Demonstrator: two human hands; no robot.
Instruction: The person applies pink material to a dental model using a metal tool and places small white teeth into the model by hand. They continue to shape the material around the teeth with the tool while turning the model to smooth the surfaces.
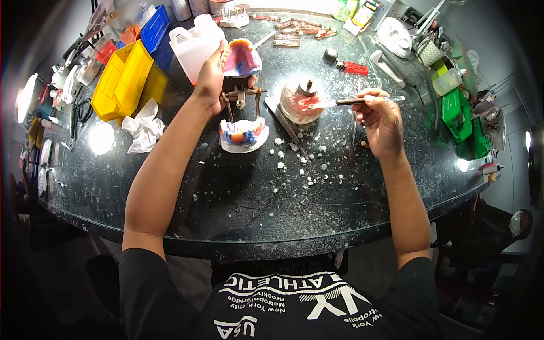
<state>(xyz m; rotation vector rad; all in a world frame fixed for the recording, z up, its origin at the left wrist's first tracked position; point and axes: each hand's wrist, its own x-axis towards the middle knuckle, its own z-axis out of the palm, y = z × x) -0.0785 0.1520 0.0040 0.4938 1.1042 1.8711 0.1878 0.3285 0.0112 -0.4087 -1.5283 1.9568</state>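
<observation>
My left hand [211,76] grips the raised upper half of a dental articulator [242,96], which carries a cast with pink and orange wax [243,56]. Below, the lower cast [243,136], with blue and orange wax around its teeth, rests on a white plaster base. In the fingers of my right hand [381,122] is a dark-handled wax knife [344,102], its blade pointing left across the side of a glass spirit lamp [300,110]. A metal tool [286,122] lies between the lamp and the articulator.
White crumbs [306,167] litter the bench around the lamp. A white jug [195,48], crumpled tissue [144,127] and yellow bin [122,79] stand left. Red wax sticks [303,25] lie at the back, a red-handled tool [352,67] nearer. Green bins [458,113] sit right.
</observation>
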